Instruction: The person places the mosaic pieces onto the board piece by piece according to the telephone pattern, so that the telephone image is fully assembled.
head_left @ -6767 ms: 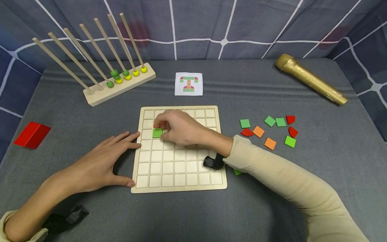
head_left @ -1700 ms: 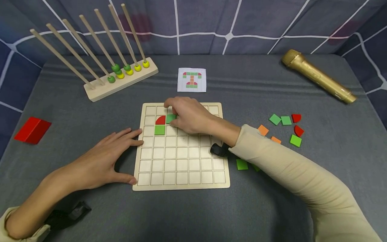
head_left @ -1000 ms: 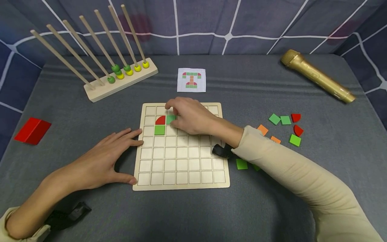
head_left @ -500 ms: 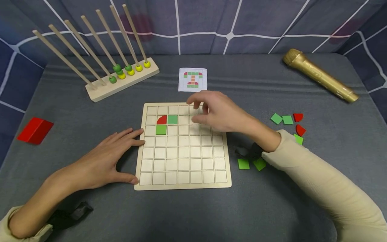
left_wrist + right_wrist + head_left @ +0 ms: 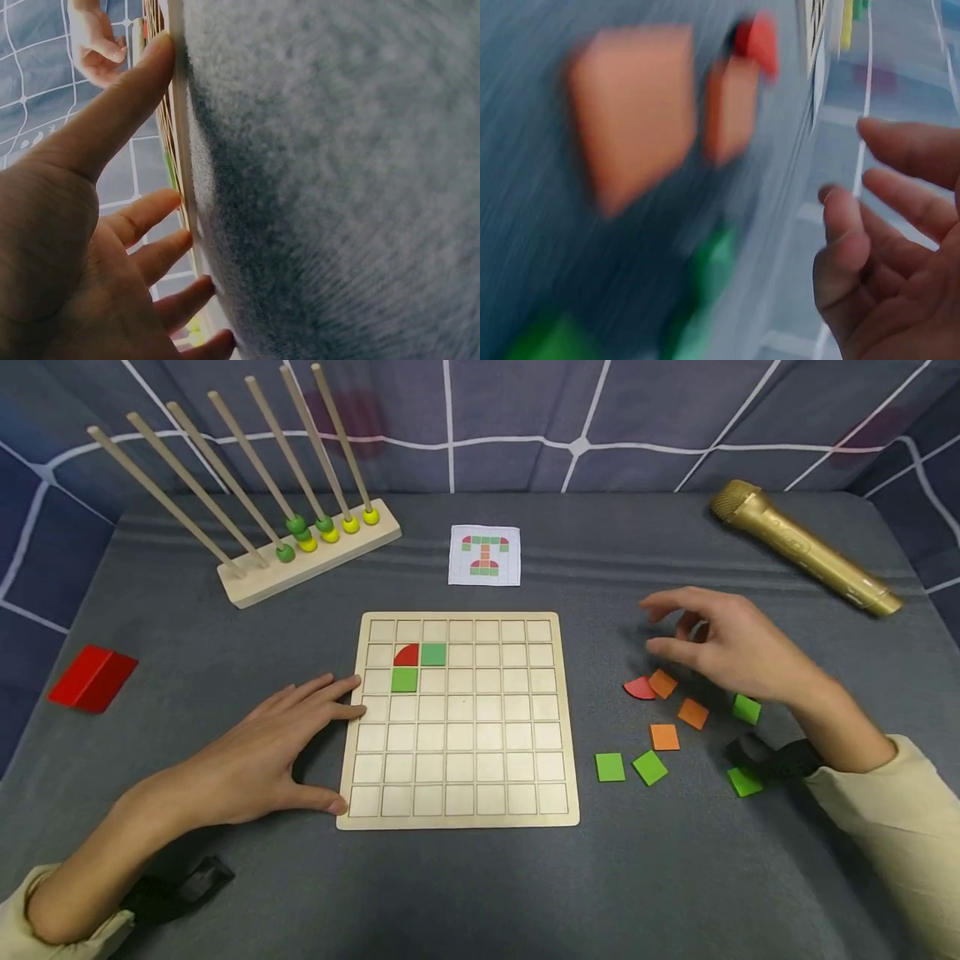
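Note:
A wooden grid board (image 5: 459, 735) lies flat in the head view. On it sit a red quarter-circle tile (image 5: 407, 655), a green square tile (image 5: 433, 654) to its right, and a lighter green square tile (image 5: 404, 679) below. My left hand (image 5: 273, 756) touches the board's left edge with spread fingertips and thumb. To the right, my right hand (image 5: 735, 647) hovers over loose tiles with loosely bent fingers and nothing between them. Near it lie orange square tiles (image 5: 693, 713), a red quarter-circle tile (image 5: 639, 687) and green square tiles (image 5: 649, 767). That hand hides some tiles. An orange tile (image 5: 637, 112) looks blurred in the right wrist view.
Behind the board lies a card (image 5: 484, 555) printed with a T-shaped tile pattern. A wooden peg rack (image 5: 322, 560) with green and yellow beads stands back left. A gold microphone (image 5: 806, 547) lies back right, a red block (image 5: 93, 678) far left.
My right hand has let go of the green square tile beside the red quarter circle on the board. It has moved right, over the loose tiles. My left hand stays at the board's edge.

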`<state>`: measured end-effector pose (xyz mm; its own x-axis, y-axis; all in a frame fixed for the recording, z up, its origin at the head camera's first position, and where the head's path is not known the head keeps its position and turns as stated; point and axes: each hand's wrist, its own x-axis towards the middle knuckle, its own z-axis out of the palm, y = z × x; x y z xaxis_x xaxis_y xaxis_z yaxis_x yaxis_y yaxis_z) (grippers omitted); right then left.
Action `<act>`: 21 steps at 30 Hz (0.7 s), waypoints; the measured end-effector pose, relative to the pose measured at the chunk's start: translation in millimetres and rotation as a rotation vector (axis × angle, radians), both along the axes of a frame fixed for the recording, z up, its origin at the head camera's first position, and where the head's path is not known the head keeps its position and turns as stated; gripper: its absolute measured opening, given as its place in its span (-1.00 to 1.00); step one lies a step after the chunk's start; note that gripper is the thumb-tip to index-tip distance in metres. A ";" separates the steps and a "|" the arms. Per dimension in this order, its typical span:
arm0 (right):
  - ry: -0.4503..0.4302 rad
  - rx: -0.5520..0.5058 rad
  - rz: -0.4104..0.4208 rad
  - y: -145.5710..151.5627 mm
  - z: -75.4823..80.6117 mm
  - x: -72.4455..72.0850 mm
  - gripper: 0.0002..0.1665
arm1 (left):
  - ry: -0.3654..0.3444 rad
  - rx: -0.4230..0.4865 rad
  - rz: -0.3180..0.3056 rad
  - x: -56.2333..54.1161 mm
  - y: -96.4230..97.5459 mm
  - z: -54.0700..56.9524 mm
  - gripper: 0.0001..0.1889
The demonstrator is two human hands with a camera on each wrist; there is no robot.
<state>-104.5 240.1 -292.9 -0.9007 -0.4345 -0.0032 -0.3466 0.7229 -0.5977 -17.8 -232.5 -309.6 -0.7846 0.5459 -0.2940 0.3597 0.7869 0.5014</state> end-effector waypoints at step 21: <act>-0.171 -0.062 -0.051 71.4 -23.3 -11.6 -0.53 | -0.006 -0.011 -0.011 -1.1 1.2 1.5 0.08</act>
